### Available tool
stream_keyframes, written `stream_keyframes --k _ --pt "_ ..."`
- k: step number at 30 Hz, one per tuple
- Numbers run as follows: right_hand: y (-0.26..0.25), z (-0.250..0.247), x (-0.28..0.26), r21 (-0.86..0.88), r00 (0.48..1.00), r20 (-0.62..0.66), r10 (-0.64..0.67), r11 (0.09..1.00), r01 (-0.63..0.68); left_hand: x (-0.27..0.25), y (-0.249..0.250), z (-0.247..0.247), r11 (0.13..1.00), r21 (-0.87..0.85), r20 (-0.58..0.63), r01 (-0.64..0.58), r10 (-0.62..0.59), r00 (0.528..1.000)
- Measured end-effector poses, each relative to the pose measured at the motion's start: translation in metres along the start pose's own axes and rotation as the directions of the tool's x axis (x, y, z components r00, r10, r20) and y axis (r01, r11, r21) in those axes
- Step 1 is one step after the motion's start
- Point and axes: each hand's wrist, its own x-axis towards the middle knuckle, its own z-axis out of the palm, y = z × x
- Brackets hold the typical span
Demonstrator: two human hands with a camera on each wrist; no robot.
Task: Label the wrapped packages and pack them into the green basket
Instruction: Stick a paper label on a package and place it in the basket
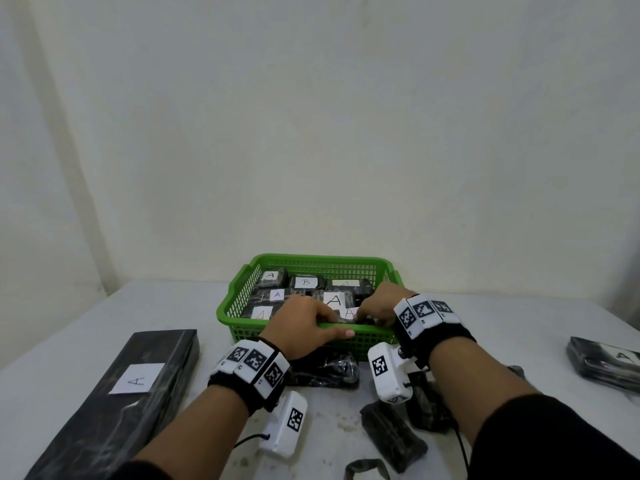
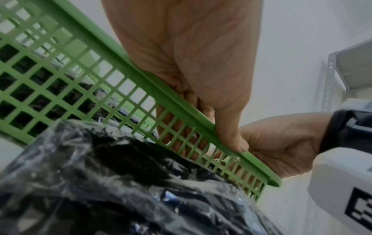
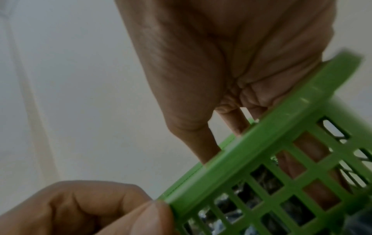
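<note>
The green basket [image 1: 360,332] stands mid-table and holds several black wrapped packages with white A and B labels. Both hands reach over its near rim. My left hand [image 1: 311,318] has its thumb along the outside of the rim [image 2: 201,117] and its fingers inside the wall. My right hand [image 1: 375,306] curls its fingers down onto a labelled wrapped package [image 1: 349,313] in the near right part of the basket. Seen from the right wrist, the fingers [image 3: 314,159] run down behind the mesh, their tips hidden. A long black wrapped box [image 1: 114,403] with an A label lies at the left.
Unlabelled wrapped packages lie in front of the basket [image 1: 329,370], [image 1: 391,434], [image 1: 429,407], the first filling the left wrist foreground [image 2: 120,182]. Another A-labelled package [image 1: 606,365] sits at the table's right edge. A plain wall stands behind, and a metal shelf [image 2: 354,63] to the right.
</note>
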Motion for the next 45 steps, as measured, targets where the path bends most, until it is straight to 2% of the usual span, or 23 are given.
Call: stream_keyframes --k 5,8,13,22,26,30,34,39,41,45 --pt "-0.004 0.001 0.001 -0.042 0.997 0.069 -0.029 0.999 0.032 0.003 -0.004 0.002 1.0 0.0 0.018 0.018 -0.018 1.0" --pt "-0.005 0.008 0.003 -0.063 1.0 0.024 -0.007 0.998 0.008 0.004 -0.006 0.002 1.0 -0.003 0.028 0.019 -0.019 0.999" --pt "-0.003 0.011 0.012 -0.001 0.999 -0.026 0.02 1.0 -0.02 0.006 -0.009 0.004 1.0 -0.003 0.033 0.017 -0.017 0.999" --pt "-0.006 0.012 0.008 0.001 1.0 -0.01 0.018 1.0 -0.018 0.006 -0.008 0.003 1.0 0.01 0.042 0.027 -0.027 0.999" --pt "-0.006 0.01 0.003 0.012 0.998 -0.065 0.021 1.0 -0.02 0.007 -0.009 0.004 0.999 0.016 0.039 0.035 -0.036 0.999" --pt "0.005 0.0 -0.013 0.087 0.982 -0.186 -0.043 0.994 0.06 0.006 -0.008 0.004 0.998 0.011 0.033 0.06 -0.061 0.998" --pt "0.024 -0.007 -0.039 0.244 0.947 -0.305 -0.105 0.952 0.184 0.002 0.001 -0.001 0.997 0.012 0.053 0.076 -0.077 0.996" --pt "0.05 0.002 -0.069 0.361 0.916 -0.369 -0.157 0.884 0.297 -0.006 0.008 -0.009 0.994 -0.081 0.049 0.075 -0.071 0.996" --pt "0.058 0.006 -0.082 0.369 0.907 -0.385 -0.174 0.871 0.323 -0.013 0.012 -0.011 0.991 -0.127 0.019 0.05 -0.048 0.999" --pt "0.069 0.014 -0.109 0.348 0.897 -0.398 -0.194 0.872 0.343 -0.032 0.02 -0.01 0.992 -0.11 -0.045 -0.062 0.057 0.997"
